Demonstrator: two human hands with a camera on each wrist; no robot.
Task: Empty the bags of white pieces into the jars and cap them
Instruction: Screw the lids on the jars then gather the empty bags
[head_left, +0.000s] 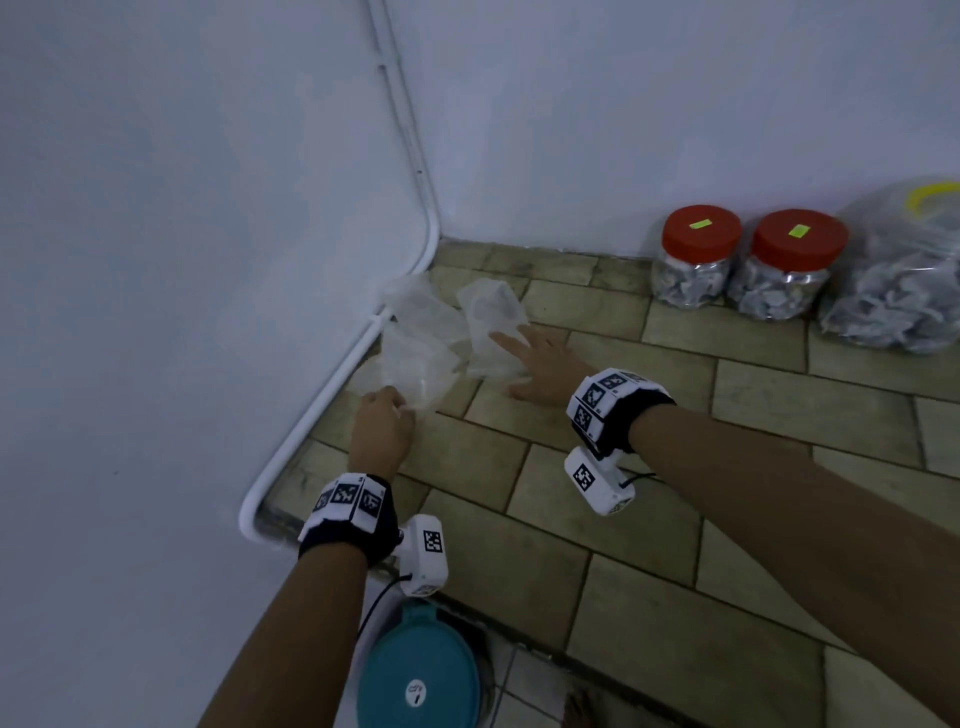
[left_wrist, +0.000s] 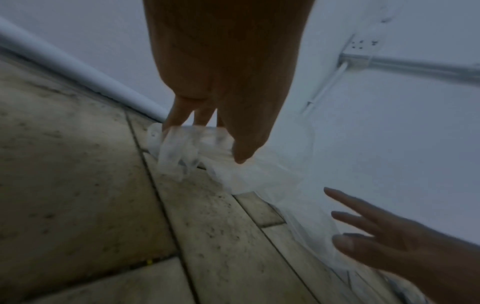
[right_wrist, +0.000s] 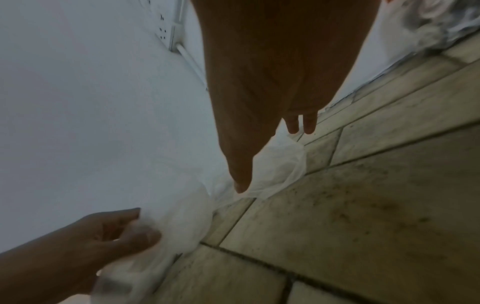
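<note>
Filmy, crumpled clear plastic bags (head_left: 415, 338) mid-frame look weightless, slippery; left hand (head_left: 382, 423) pinches one edge, right hand (head_left: 540, 364) rests spread.

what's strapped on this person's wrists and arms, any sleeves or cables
Both forearms are bare, no sleeves. The left hand and right hand each have a dark wristband with white black-patterned marker tiles, plus a white camera block bearing a marker and a thin black cable.
</note>
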